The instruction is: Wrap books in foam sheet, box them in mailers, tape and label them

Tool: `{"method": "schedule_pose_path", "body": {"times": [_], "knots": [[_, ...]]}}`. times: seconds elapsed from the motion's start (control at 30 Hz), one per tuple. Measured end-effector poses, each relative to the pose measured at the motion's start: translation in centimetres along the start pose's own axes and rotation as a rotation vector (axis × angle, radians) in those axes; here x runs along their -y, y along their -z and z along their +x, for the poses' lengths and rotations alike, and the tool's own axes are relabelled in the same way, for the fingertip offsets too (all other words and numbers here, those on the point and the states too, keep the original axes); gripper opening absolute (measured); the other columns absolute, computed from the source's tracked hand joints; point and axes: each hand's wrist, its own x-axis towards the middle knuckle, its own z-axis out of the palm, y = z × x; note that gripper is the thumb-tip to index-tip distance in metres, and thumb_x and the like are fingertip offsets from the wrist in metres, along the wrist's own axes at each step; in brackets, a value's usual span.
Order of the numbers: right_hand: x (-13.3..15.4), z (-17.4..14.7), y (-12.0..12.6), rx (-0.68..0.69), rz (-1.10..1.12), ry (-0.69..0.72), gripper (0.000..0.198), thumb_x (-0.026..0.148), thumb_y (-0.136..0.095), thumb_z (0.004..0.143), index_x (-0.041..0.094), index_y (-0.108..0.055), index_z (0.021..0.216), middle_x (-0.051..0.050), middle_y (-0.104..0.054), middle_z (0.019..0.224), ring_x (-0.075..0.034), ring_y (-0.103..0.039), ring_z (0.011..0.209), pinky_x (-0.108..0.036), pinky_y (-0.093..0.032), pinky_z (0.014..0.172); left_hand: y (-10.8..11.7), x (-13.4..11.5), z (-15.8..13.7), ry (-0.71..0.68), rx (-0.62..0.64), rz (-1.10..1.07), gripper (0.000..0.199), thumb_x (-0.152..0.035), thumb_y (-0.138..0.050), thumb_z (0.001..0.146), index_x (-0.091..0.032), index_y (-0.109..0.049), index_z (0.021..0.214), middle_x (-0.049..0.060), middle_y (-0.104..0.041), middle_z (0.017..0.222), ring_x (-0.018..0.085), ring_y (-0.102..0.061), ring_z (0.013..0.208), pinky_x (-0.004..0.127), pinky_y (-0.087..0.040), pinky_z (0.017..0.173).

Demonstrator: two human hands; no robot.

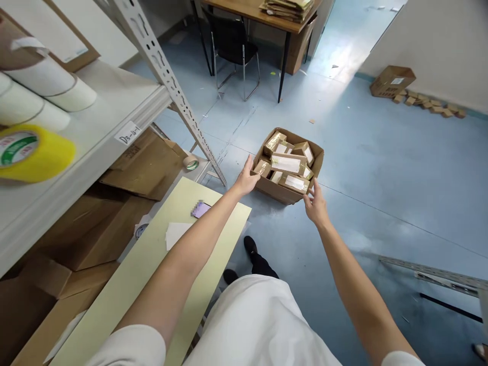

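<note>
A: What does the head view show of the hands?

B: Both arms reach forward. The bare left hand (246,178) is at the near left corner of an uncovered brown cardboard carton (272,190), and the bare right hand (316,204) is at its near right corner.

A: Is it gripped?

B: Each hand has its thumb and fingers spread apart, right beside the carton's wall. I can't tell whether either presses on the cardboard or bears weight.

A: And where is the carton, exactly?

B: Between the hands, past the end of a pale yellow rectangular tabletop (177,206), with the smooth blue floor (381,168) behind it. Whether it rests there or is raised, I can't say.

A: What's inside?

B: A jumble of small brown cardboard parcels (288,163), several with white labels.

A: What lies around?

B: White paper (176,234) and a flat lilac item (202,210), partly pixelated, lie on the tabletop near the left forearm. Left of that, a grey perforated metal rack (171,86) carries a bright yellow tape roll (57,157). Farther off, a black metal-legged chair (234,38) stands by a brown wooden desk (255,11).
</note>
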Motion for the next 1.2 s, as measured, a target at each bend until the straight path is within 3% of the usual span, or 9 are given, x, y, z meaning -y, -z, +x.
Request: {"method": "schedule_pose_path", "body": {"times": [0.1, 0.17, 0.27, 0.37, 0.5, 0.73, 0.83, 0.93, 1.2], "knots": [[0.8, -2.9, -1.6, 0.051, 0.064, -0.016, 0.069, 0.035, -0.043, 0.087, 0.018, -0.018, 0.149, -0.018, -0.045, 0.142, -0.024, -0.066, 0.100, -0.041, -0.051, 0.087, 3.0, 1.8, -5.5, 0.076, -0.065, -0.140, 0.085, -0.017, -0.056, 0.079, -0.020, -0.010, 0.151, 0.015, -0.040, 0.147, 0.023, -0.052, 0.124, 0.036, -0.047, 0.097], [2.0, -4.8, -2.8, 0.077, 0.122, -0.001, 0.065, 0.039, -0.046, 0.086, 0.021, -0.027, 0.146, -0.018, -0.048, 0.140, -0.023, -0.069, 0.086, -0.041, -0.053, 0.080, 5.0, 2.9, -10.1, 0.125, -0.113, -0.196, 0.075, -0.020, -0.058, 0.079, -0.018, -0.026, 0.146, 0.016, -0.051, 0.137, 0.022, -0.062, 0.108, 0.038, -0.050, 0.092], [4.7, -7.6, -5.0, 0.182, 0.217, 0.067, 0.058, 0.045, -0.050, 0.085, 0.021, -0.041, 0.137, -0.017, -0.058, 0.128, -0.021, -0.069, 0.076, -0.039, -0.055, 0.069, 7.4, 4.3, -18.3, 0.195, -0.209, -0.203, 0.056, -0.023, -0.060, 0.078, -0.013, -0.047, 0.131, 0.015, -0.061, 0.122, 0.021, -0.065, 0.098, 0.037, -0.051, 0.088], [8.3, -10.4, -8.3, 0.358, 0.263, 0.168, 0.052, 0.050, -0.052, 0.084, 0.018, -0.051, 0.125, -0.015, -0.067, 0.112, -0.020, -0.068, 0.074, -0.038, -0.055, 0.068, 8.7, 5.9, -27.5, 0.249, -0.296, -0.214, 0.045, -0.027, -0.060, 0.079, -0.015, -0.055, 0.123, 0.013, -0.063, 0.116, 0.019, -0.065, 0.093, 0.033, -0.052, 0.082], [13.8, -14.8, -14.6, 0.713, 0.214, 0.347, 0.046, 0.051, -0.053, 0.084, 0.018, -0.056, 0.115, -0.014, -0.069, 0.105, -0.020, -0.068, 0.077, -0.038, -0.056, 0.072, 9.2, 8.5, -39.5, 0.358, -0.456, -0.219, 0.043, -0.027, -0.059, 0.080, -0.015, -0.056, 0.121, 0.014, -0.064, 0.114, 0.020, -0.065, 0.092, 0.034, -0.051, 0.083], [23.5, -26.2, -24.4, 1.306, 0.025, 0.757, 0.042, 0.050, -0.047, 0.086, 0.018, -0.057, 0.111, -0.009, -0.071, 0.089, -0.019, -0.067, 0.072, -0.032, -0.054, 0.065, 6.6, 11.6, -56.3, 0.566, -1.008, -0.344, 0.042, -0.038, -0.056, 0.081, -0.017, -0.058, 0.117, 0.013, -0.066, 0.111, 0.021, -0.065, 0.094, 0.033, -0.050, 0.084], [26.6, -30.2, -26.6, 1.454, -0.056, 0.921, 0.040, 0.049, -0.045, 0.087, 0.019, -0.058, 0.111, -0.003, -0.065, 0.067, -0.020, -0.068, 0.072, -0.031, -0.051, 0.063, 4.3, 11.7, -60.4, 0.610, -1.196, -0.398, 0.043, -0.041, -0.057, 0.080, -0.018, -0.058, 0.117, 0.012, -0.066, 0.111, 0.021, -0.065, 0.094, 0.032, -0.049, 0.083], [28.1, -33.0, -28.4, 1.569, -0.135, 1.056, 0.040, 0.050, -0.045, 0.086, 0.020, -0.059, 0.110, 0.000, -0.061, 0.061, -0.020, -0.067, 0.072, -0.030, -0.050, 0.064, 1.6, 11.5, -62.5, 0.722, -1.400, -0.442, 0.041, -0.040, -0.058, 0.078, -0.019, -0.059, 0.114, 0.011, -0.067, 0.108, 0.020, -0.065, 0.089, 0.033, -0.050, 0.081], [25.7, -40.0, -31.1, 1.975, -0.376, 1.406, 0.037, 0.041, -0.046, 0.084, 0.021, -0.063, 0.110, -0.003, -0.069, 0.074, -0.018, -0.064, 0.065, -0.031, -0.049, 0.065, -6.7, 8.1, -62.7, 0.917, -1.726, -0.513, 0.044, -0.039, -0.054, 0.080, -0.018, -0.058, 0.119, 0.014, -0.066, 0.111, 0.024, -0.066, 0.089, 0.035, -0.052, 0.076]]}}
